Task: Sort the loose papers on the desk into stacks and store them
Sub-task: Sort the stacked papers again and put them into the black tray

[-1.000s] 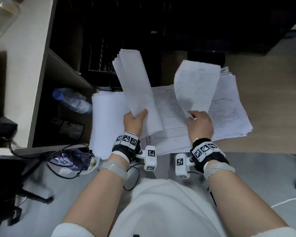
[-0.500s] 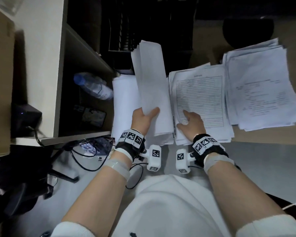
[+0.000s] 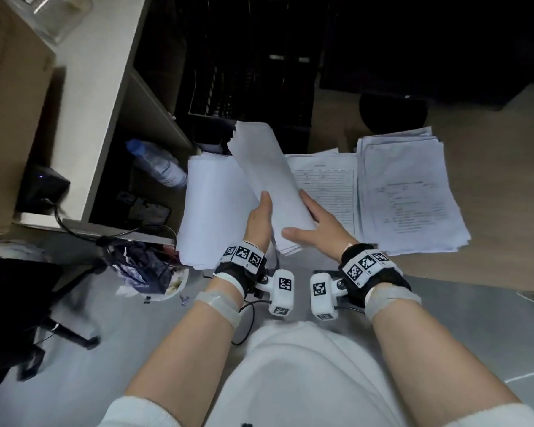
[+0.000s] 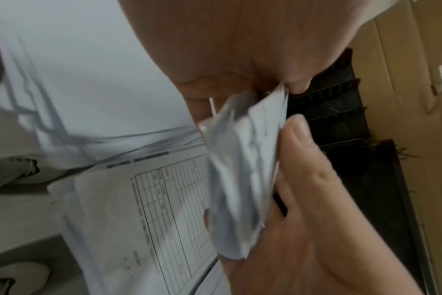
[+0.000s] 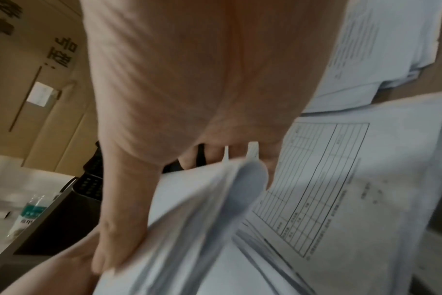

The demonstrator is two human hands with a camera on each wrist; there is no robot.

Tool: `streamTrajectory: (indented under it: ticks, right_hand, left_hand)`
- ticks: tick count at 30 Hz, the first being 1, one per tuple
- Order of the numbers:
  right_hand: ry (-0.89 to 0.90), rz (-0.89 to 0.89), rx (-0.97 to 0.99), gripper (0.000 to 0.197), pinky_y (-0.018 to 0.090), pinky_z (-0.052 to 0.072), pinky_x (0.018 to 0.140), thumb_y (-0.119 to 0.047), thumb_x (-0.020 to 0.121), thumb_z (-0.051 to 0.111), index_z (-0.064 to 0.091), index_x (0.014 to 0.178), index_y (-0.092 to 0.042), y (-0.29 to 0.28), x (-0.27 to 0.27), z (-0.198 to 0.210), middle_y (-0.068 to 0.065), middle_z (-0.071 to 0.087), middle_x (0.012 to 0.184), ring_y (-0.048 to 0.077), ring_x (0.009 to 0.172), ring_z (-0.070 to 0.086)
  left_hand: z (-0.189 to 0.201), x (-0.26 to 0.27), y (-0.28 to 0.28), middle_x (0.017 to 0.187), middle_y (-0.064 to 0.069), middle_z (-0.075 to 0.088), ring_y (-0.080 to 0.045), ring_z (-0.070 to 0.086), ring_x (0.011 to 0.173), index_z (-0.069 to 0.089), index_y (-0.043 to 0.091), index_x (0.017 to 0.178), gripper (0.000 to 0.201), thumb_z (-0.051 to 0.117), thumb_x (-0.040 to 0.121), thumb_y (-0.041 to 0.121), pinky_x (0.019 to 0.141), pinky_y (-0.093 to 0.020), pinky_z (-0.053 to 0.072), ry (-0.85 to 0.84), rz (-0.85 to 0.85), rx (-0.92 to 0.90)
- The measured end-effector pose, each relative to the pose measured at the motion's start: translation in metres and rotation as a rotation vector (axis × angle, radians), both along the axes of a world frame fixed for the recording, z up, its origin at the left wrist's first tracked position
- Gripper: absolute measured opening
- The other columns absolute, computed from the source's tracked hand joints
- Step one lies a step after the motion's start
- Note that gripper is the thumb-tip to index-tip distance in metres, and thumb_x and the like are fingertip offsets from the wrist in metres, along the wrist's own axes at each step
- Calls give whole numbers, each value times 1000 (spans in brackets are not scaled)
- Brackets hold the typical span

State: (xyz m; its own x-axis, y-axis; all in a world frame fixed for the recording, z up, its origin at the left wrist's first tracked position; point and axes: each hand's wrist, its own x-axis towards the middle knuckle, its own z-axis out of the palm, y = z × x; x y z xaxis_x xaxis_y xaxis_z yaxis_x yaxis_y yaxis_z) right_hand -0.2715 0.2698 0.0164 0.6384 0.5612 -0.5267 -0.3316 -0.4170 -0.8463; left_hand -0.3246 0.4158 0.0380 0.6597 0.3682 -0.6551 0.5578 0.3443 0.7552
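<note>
Left wrist: sheaf (image 4: 242,189) edges blurred

Black characters are standing sideways on the cardboard box (image 5: 61,49), upper left, unreadable; form sheet (image 3: 324,192) print and bottle label (image 5: 29,213) are blurring out

I've got a thick bundle (image 3: 269,180) of white sheets up off the desk (image 3: 490,180), tilted with its far end leaning left, left hand (image 3: 259,220) gripping its left edge and right hand (image 3: 324,223) pinching the near right corner. The sheet ends look a bit fanned. Under it, three stacks sit along the near edge: a blank stack (image 3: 210,211) at the left end, a form stack (image 3: 330,186) with a ruled table on top in the middle, and a messier text stack (image 3: 410,195) just right of that, its edges uneven.
</note>
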Motion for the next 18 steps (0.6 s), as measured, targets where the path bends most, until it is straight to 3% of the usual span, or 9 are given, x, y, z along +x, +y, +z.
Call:
streamTrajectory:
  ticks: [2,4,7,9,11,13,14,16,18]
  right_hand:
    - [-17,119,-26,116,13,38,95,-39,69,88,14,158,-33,-11,-3,0,-23,41,143,-1,124,47]
    - [-55,185,-60,123,17,37,99,-39,67,90,8,159,-32,-20,-5,1,-18,38,149,3,127,45]
    - [-134,217,-99,124,25,40,104,-36,65,91,10,158,-34,-32,-7,-1,-15,41,149,7,127,47]
    - [-189,195,-133,120,31,41,109,-39,62,91,17,157,-35,-43,-6,-2,-14,46,148,10,125,51]
    - [-209,167,-138,112,29,41,109,-36,64,91,27,155,-33,-53,-4,1,-15,49,145,8,123,54]
    - [-200,147,-113,99,27,40,110,-32,69,89,36,153,-29,-62,-2,5,-15,50,144,5,122,55]
    - [-203,135,-99,93,29,41,111,-30,71,88,40,151,-27,-65,-1,7,-15,51,143,4,122,56]
    - [-206,106,-91,83,32,44,110,-28,74,86,47,147,-26,-70,0,10,-16,55,138,4,119,58]
    - [-199,58,-90,78,32,45,109,-28,75,85,50,145,-26,-72,0,11,-15,56,138,5,119,60]
  left_hand:
    - [0,-5,-13,98,-3,71,-11,69,84,63,15,102,43,33,107,45,71,-18,55,26,38,-6]
    - [0,-11,-25,102,-10,74,-23,71,92,66,16,96,44,38,105,49,87,-32,57,49,89,-17]
    - [3,-16,-43,108,-12,74,-30,70,103,68,13,104,44,48,98,53,99,-45,53,68,186,-46]
    - [8,-17,-55,113,-14,72,-31,69,105,66,8,116,42,49,100,43,97,-44,54,61,254,-62]
    - [11,-17,-64,109,-12,72,-28,69,97,64,6,121,39,48,102,37,83,-36,58,39,299,-97]
    - [11,-19,-71,94,-7,71,-24,67,82,66,7,112,36,48,102,38,64,-27,54,46,303,-96]
    - [11,-19,-73,89,-6,71,-24,67,79,67,8,105,36,48,102,39,63,-27,54,48,296,-87]
    - [12,-20,-76,93,-7,74,-27,71,87,68,11,97,36,49,101,42,79,-37,58,53,281,-79]
    - [13,-18,-76,102,-10,76,-30,72,97,68,13,99,36,50,100,45,93,-45,57,45,249,-89]
